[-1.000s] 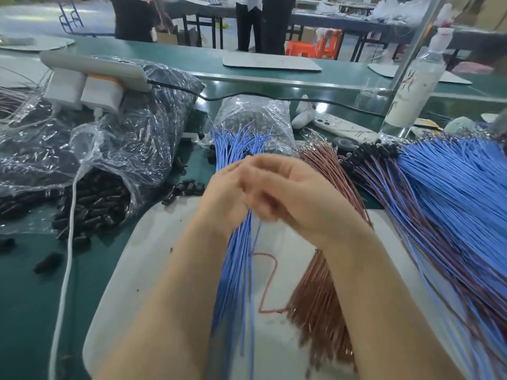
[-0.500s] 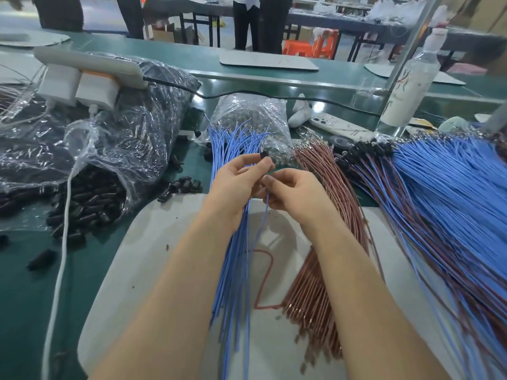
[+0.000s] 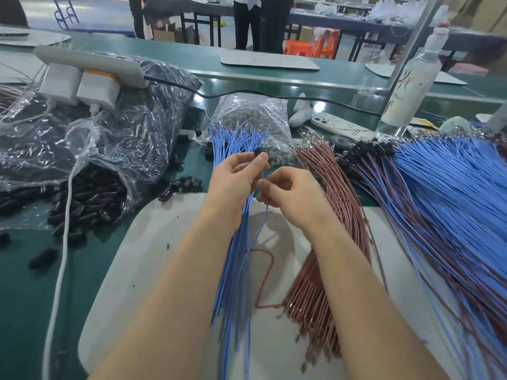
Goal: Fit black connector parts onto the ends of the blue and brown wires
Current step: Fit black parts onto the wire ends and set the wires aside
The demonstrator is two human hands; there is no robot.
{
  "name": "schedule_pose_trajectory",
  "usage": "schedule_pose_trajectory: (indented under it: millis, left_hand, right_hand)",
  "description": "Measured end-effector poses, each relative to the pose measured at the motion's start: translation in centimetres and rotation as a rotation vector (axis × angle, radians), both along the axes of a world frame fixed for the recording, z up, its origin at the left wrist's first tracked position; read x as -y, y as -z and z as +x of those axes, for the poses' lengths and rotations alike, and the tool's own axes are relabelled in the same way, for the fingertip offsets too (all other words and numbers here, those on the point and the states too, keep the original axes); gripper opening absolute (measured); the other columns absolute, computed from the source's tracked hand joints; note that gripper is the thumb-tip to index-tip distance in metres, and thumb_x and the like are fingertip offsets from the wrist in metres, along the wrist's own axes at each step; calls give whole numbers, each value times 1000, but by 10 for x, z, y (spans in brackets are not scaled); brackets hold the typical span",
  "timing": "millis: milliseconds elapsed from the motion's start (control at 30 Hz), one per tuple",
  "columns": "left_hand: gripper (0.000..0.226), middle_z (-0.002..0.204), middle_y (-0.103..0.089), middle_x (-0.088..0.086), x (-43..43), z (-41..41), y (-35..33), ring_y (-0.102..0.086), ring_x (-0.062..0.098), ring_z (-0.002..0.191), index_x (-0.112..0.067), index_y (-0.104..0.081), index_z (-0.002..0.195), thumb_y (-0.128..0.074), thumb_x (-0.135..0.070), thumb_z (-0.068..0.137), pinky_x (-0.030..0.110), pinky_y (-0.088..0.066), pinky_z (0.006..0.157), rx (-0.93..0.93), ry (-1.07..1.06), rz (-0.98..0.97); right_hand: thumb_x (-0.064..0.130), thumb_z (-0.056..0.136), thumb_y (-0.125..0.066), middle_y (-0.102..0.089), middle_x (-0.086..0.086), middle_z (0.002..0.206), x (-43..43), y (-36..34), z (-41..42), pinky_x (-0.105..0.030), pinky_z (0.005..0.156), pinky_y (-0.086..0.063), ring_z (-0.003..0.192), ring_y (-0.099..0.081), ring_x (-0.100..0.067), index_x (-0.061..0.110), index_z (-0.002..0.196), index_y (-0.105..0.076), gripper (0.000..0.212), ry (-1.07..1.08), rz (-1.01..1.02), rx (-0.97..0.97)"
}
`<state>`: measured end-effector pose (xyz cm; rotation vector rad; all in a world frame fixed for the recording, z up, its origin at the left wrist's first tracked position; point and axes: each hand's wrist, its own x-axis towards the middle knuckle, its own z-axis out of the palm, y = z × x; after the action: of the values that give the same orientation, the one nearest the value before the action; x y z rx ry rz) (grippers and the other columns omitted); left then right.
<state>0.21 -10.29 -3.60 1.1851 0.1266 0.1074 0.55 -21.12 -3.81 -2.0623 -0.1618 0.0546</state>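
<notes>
Head view: the left hand [image 3: 236, 176] pinches a black connector part [image 3: 257, 152] above the blue wire bundle [image 3: 233, 270], and the right hand [image 3: 290, 198] pinches one blue wire [image 3: 265, 223] just below it. That wire's length runs from the connector back toward the person. Print on the bottle [image 3: 411, 86] is too blurred to read.

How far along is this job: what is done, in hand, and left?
Done: right-side pile of blue-brown wires with black connectors. In hand: left hand pinches a small black connector part, right hand a thin blue wire. Left: bare blue bundle, brown bundle.
</notes>
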Motion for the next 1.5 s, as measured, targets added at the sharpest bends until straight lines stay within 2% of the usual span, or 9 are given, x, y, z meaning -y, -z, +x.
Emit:
schedule_pose_trajectory:
  millis: [267, 400, 533, 733, 933, 1167, 1300, 1400, 1500]
  left_hand:
    - [20, 56, -61, -11, -5, 8, 8, -54, -5, 43, -18, -54, 73, -61, -12, 90, 8, -42, 45, -9, -125, 26]
    - [11, 66, -62, -2, -14, 15, 14, -56, 2, 55, -14, -59, 79, -67, -17, 87, 14, -48, 54, -85, -165, -17]
    - [10, 65, -65, -5, -17, 15, 14, -57, 2, 56, -13, -63, 82, -67, -20, 87, 15, -50, 55, -122, -98, -64]
    - [10, 70, -65, -5, -10, 13, 13, -58, 3, 59, -13, -62, 83, -66, -22, 87, 14, -48, 52, -129, -50, -42]
    - [6, 70, -68, -5, -9, 12, 11, -59, 4, 60, -17, -60, 85, -64, -19, 89, 15, -48, 53, -127, 33, -46]
    - [18, 106, -71, 3, -4, 3, 11, -65, 15, 101, -21, -61, 83, -70, -28, 69, 30, -50, 92, 13, 467, 51]
    - [11, 109, -70, 11, -1, 2, 16, -68, 19, 98, -16, -57, 88, -65, -18, 81, 29, -55, 85, -50, 606, 120]
    - [5, 101, -72, 9, 0, 2, 19, -69, 17, 90, -14, -57, 88, -61, -14, 88, 27, -56, 78, -48, 641, 166]
    - [10, 96, -73, 6, 0, 3, 19, -68, 11, 83, -8, -61, 92, -63, -16, 85, 21, -54, 73, 24, 605, 183]
  right_hand:
    - [21, 90, -61, -69, -11, 83, -10, 7, -2, -27, 68, -44, 70, -55, -15, 6, 86, -68, 17, -45, -53, 49]
    - [39, 91, -59, -70, -2, 91, 16, 5, 6, -27, 75, -43, 86, -60, -19, 17, 95, -71, 25, 276, -364, 210]
    - [36, 92, -58, -53, -10, 127, 42, 7, 16, -41, 96, -39, 118, -47, -31, 17, 122, -59, 36, 486, -765, -27]
    - [24, 91, -58, -55, -9, 124, 42, 13, 23, -40, 95, -41, 115, -49, -31, 18, 113, -66, 25, 501, -750, -44]
    - [23, 90, -59, -61, 5, 78, 51, 6, 19, -23, 60, -36, 76, -53, -16, 19, 80, -59, 11, 467, -323, 123]
    - [17, 99, -47, -65, 6, 66, 50, -16, 11, -17, 50, -45, 50, -55, -3, 18, 92, -51, 9, 535, 705, 310]
    - [15, 101, -44, -64, 1, 67, 57, -17, 11, -21, 57, -50, 54, -60, -9, 15, 92, -49, 9, 649, 1114, 268]
    - [10, 99, -46, -63, -3, 71, 58, -17, 12, -23, 63, -53, 59, -63, -11, 12, 92, -49, 8, 631, 1293, 274]
    - [12, 97, -50, -63, -5, 81, 57, -15, 15, -22, 65, -55, 63, -63, -10, 10, 92, -54, 7, 568, 1207, 196]
